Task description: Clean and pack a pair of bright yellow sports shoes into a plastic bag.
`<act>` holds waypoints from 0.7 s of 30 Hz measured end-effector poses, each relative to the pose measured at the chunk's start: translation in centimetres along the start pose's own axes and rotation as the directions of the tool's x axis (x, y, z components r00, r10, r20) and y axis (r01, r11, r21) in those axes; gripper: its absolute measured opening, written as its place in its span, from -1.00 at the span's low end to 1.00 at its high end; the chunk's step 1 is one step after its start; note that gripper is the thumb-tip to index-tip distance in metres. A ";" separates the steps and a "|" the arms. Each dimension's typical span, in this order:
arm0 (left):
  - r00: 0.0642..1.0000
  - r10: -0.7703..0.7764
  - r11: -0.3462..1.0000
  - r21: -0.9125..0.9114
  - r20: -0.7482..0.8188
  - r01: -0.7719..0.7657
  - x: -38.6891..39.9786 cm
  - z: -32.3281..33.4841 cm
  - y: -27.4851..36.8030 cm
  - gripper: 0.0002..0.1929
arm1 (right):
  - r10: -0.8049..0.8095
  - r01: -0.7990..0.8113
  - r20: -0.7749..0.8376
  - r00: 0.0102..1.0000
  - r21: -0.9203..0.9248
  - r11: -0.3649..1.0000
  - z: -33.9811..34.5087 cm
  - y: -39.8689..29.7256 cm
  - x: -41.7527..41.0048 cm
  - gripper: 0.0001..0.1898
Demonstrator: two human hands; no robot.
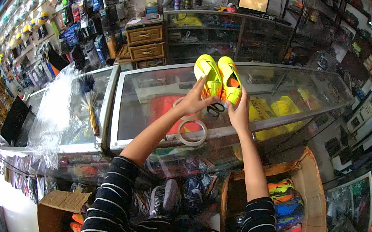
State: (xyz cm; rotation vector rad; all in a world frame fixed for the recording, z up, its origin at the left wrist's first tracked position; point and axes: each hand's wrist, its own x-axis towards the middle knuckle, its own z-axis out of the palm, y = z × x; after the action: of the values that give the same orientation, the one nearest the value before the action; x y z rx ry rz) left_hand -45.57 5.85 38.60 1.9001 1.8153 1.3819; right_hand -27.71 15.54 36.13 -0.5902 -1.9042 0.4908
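Observation:
A pair of neon yellow sports shoes with orange parts is held up side by side over the glass display counter [163, 74], toes pointing away from me. My left hand [196, 99] grips the heel end of the left shoe [207, 71]. At the heel of the right shoe [229, 77], my right hand [238, 112] has its fingers along the outer side. Black-handled scissors [215, 110] lie on the glass just below the shoes. Nearer to me on the counter is a roll of clear tape [179, 129].
An open cardboard box [312, 199] with colourful shoes stands at my right. Another carton [62, 201] is at lower left. A feather duster [91, 110] and clear plastic wrap [54, 105] lie on the left counter. Yellow packets [275, 110] show under the glass.

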 end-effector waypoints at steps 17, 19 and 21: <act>0.986 0.010 0.899 0.430 0.168 -0.082 -7.7 1.3 4.7 -0.48 | 0.027 -0.037 0.174 0.984 0.052 0.998 -0.2 -3.4 -7.1 -0.78; 0.986 -0.048 0.901 0.432 0.161 -0.027 -8.0 1.3 4.8 -0.49 | 0.012 -0.017 0.145 0.989 0.034 0.999 -0.2 -3.2 -7.4 -0.79; 0.996 0.075 0.856 0.509 0.045 -0.087 -8.1 1.9 4.9 -0.62 | 0.169 -0.185 0.129 0.977 0.126 0.975 -0.1 -2.8 -7.0 -0.79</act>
State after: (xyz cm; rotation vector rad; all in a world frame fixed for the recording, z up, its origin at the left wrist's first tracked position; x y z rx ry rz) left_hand -39.47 -1.37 36.92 2.2411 2.2868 0.9451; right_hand -25.68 9.16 32.75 -0.6557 -1.9192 0.7815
